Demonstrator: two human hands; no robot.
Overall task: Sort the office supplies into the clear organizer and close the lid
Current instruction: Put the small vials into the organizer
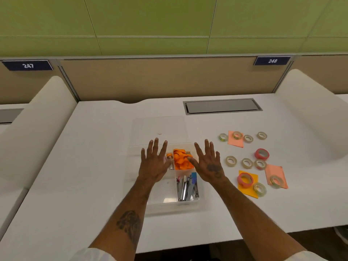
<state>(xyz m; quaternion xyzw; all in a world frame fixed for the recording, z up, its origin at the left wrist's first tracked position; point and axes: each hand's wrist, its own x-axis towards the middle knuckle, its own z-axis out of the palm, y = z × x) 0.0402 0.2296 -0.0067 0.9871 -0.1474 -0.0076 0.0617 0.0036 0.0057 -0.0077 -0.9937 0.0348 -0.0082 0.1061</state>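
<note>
Two bare hands float flat over a clear organizer on a white desk. The left hand and the right hand hold nothing, fingers spread wide. Inside the box are orange paper bits and some staplers. The clear lid lies behind it. Rolls of tape and sticky notes lie to the right.

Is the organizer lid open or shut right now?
Open: the lid lies flat on the desk behind the clear organizer, whose compartments are uncovered.
</note>
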